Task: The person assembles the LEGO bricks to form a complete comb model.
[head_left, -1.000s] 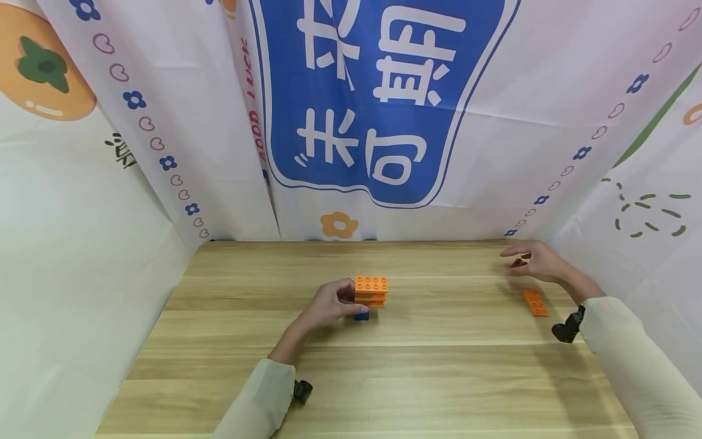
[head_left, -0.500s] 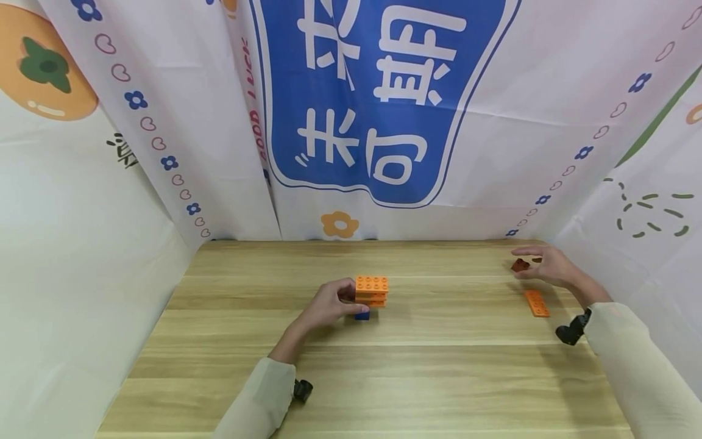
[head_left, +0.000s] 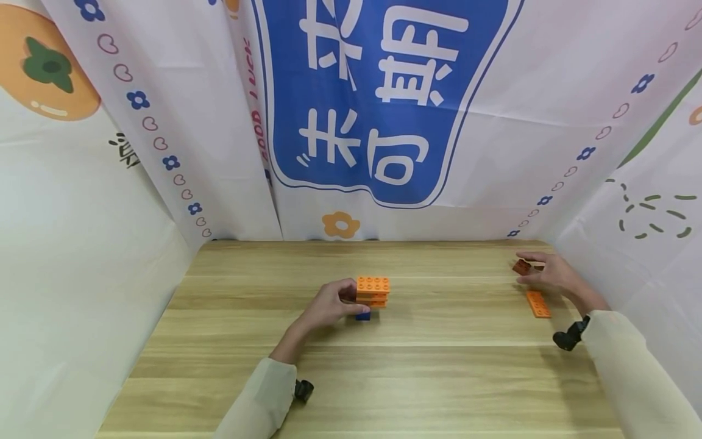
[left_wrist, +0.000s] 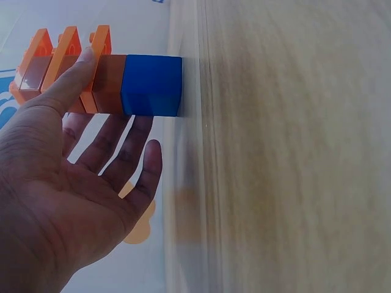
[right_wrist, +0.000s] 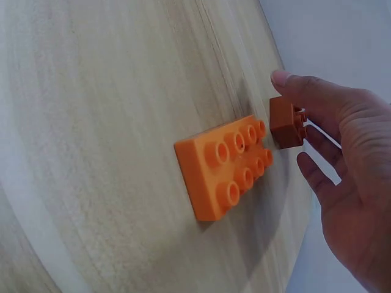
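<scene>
My left hand (head_left: 329,303) grips a stack of bricks near the table's middle. In the left wrist view the stack has a blue brick (left_wrist: 153,85) at its base, then brown bricks (left_wrist: 110,84) alternating with orange plates (left_wrist: 63,58); the thumb lies along its side. Over a small brown brick (head_left: 522,267) at the far right, my right hand (head_left: 554,273) is spread. The right wrist view shows that brown brick (right_wrist: 286,122) between thumb and fingers, with no clear grip on it. An orange plate (right_wrist: 223,165), studs up, lies beside it.
The wooden table (head_left: 417,378) ends at a white printed cloth (head_left: 493,183) behind, with more cloth on both sides. A black wrist camera (head_left: 571,334) sits at the right sleeve, another (head_left: 303,390) at the left.
My right hand has moved a little to the right and nearer, with the brown brick shifting slightly right between its fingers. The left hand and its stack have stayed in place.
</scene>
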Action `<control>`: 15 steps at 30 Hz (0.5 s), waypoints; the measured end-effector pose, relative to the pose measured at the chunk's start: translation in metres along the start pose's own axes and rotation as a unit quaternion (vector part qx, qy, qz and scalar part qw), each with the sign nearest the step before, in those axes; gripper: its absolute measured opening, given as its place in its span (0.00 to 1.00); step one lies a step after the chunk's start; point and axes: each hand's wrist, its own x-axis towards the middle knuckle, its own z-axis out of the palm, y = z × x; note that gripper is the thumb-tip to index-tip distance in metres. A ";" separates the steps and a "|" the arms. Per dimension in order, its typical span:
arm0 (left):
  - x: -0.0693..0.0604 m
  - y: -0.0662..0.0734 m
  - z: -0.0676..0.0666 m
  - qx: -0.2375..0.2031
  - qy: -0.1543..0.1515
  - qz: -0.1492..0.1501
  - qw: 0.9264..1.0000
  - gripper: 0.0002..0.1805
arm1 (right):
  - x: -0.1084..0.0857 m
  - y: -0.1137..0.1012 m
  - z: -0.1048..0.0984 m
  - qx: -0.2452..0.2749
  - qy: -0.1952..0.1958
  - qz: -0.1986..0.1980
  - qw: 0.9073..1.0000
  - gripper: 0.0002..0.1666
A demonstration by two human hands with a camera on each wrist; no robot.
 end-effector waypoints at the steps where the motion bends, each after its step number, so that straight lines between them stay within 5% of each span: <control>1: 0.000 0.000 0.000 0.001 -0.001 0.001 1.000 0.14 | 0.000 0.001 0.001 0.002 -0.001 0.008 1.000 0.48; 15: 0.001 -0.002 0.000 -0.002 -0.001 -0.001 1.000 0.14 | -0.002 0.007 0.007 0.013 0.016 0.013 1.000 0.46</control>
